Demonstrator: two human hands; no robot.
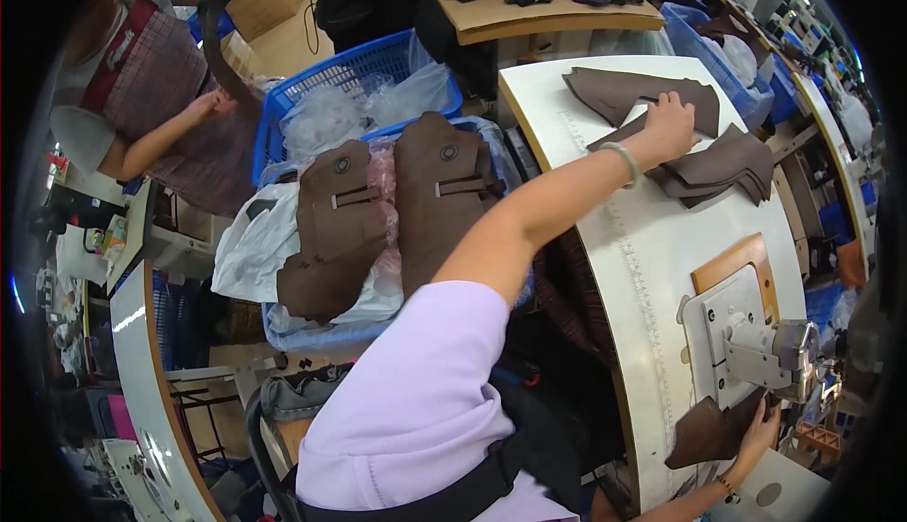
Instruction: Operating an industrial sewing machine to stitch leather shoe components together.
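Note:
My left arm, in a lilac sleeve and with a pale bangle, reaches across the white sewing table (605, 239) to its far end. There my left hand (669, 128) is closed, with bent fingers, on a dark brown leather-like piece (624, 132). A broad brown piece (614, 90) lies just beyond it, and a stack of brown pieces (723, 168) fans out to its right. At the lower right, my right hand (756, 442) grips the edge of another brown piece (704, 435) beside the sewing machine (746, 352); its fingers are partly hidden.
Left of the table, a blue crate (283, 338) carries two large brown panels (335, 210) over plastic wrapping. Behind it stands another blue basket (364, 54) of clear bags. A person in an apron (156, 97) holds a dark strip at the upper left. A chair (307, 394) is close by.

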